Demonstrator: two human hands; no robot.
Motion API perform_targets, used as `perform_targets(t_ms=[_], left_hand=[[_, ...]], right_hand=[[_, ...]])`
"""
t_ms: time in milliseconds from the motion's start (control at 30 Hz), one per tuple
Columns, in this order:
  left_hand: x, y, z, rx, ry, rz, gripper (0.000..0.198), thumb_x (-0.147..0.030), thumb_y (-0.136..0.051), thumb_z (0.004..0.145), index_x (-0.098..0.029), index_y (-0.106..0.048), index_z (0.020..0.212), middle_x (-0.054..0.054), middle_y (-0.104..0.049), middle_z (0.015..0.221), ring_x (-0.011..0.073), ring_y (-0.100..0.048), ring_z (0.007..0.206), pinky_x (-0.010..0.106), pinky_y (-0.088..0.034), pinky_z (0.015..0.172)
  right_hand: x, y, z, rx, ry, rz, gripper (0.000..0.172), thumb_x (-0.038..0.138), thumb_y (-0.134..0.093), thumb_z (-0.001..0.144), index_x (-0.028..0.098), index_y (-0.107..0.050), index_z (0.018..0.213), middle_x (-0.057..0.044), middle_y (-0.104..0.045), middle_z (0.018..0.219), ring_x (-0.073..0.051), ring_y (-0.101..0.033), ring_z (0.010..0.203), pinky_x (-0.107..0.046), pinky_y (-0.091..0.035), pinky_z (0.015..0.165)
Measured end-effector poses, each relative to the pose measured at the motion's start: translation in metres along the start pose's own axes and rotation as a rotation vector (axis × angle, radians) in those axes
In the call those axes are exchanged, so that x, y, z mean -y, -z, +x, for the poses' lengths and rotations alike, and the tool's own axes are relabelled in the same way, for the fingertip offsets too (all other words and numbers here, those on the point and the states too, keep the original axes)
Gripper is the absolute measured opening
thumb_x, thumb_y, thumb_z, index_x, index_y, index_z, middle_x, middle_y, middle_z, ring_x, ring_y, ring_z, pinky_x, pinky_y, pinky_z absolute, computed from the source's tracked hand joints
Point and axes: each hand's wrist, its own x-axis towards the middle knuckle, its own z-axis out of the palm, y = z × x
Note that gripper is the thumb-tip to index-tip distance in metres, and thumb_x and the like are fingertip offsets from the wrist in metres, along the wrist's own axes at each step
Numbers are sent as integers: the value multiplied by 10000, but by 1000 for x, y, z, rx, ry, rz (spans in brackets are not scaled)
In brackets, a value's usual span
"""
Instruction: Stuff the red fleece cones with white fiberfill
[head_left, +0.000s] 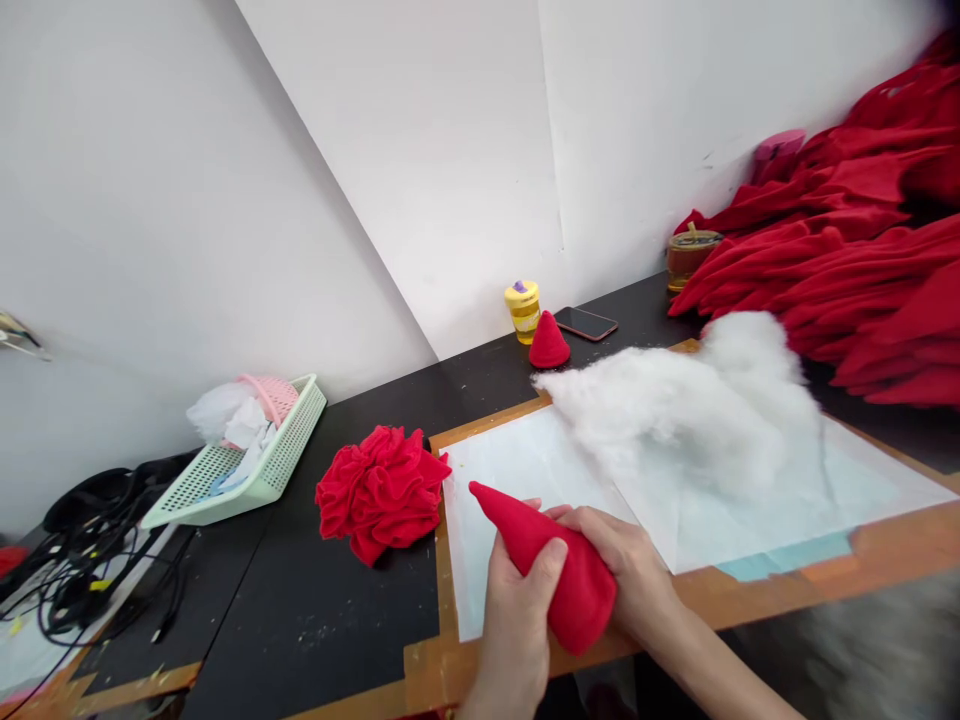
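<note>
Both hands hold a red felt cone (566,585), its narrow tip pointing up and left and its rounded wide end toward me. My left hand (517,615) grips the cone's near left side, thumb lying on the felt. On the right side my right hand (626,560) wraps round it, most of its fingers hidden behind the felt. Beyond the hands, loose white stuffing (690,420) is heaped on white paper (517,480). A bunch of ruffled red felt (382,490) lies left of the paper. A smaller red cone (550,342) stands upright at the back.
Near the wall are a yellow-lidded jar (523,312), a phone (586,323) and an amber jar (690,260). A big pile of red felt pieces (840,270) fills the back right. A pale green basket (289,460) and tangled black cables (90,580) lie left on the black table (300,610).
</note>
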Motion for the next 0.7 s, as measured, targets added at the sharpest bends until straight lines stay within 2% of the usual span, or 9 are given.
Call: perform_targets(t_ms=[100,267,333,433,500,600,700], left_hand=[[7,-4,-5,4,-42,57,484,-415,-821,783,-183,-665,1178,138,-710,1260,332,-646,1212,442,-496,1072],[7,-17,-7,-66,-62,54,495,-480,-811,774,-151,-704,1128,152,-735,1201,361,-653,1198,446,-526,1039],[8,-21,-6,-69,-69,44,500,-479,-805,780,-152,-710,1146,152,-729,1222,356,-645,1211,438,-522,1045],[9,-23,-5,-54,-69,21,503,-475,-786,802,-161,-707,1187,148,-708,1276,342,-631,1236,418,-516,1051],[9,-23,-6,-42,-70,37,490,-472,-775,815,-160,-706,1186,147,-708,1276,338,-639,1224,406,-527,1033],[9,-22,-7,-21,-78,106,459,-462,-793,797,-151,-713,1125,139,-749,1168,326,-694,1117,390,-555,968],[10,-18,-7,-28,-75,149,428,-457,-809,777,-145,-707,1052,111,-776,1018,293,-732,975,365,-575,879]], right_hand=[[4,-4,-1,-120,49,-95,165,158,-480,939,215,-631,904,-21,-684,743,-160,-636,594,-249,-427,526],[6,-9,-1,-253,30,-238,259,176,-465,962,233,-501,712,23,-517,563,-136,-486,471,-261,-313,460],[4,-11,-2,-304,27,-254,190,173,-483,955,237,-513,778,20,-547,594,-146,-518,495,-262,-341,474],[2,-10,-4,-366,10,-207,92,158,-489,956,237,-534,944,-15,-618,769,-168,-596,647,-262,-431,571],[3,-9,-3,-383,2,-159,141,137,-468,964,243,-507,880,-16,-582,799,-167,-572,698,-264,-433,610],[6,-10,0,-366,9,-110,280,107,-447,956,236,-408,710,10,-489,698,-148,-488,625,-262,-358,560],[9,-14,5,-324,10,-126,328,86,-435,916,229,-334,639,26,-432,619,-132,-428,551,-268,-277,512]])
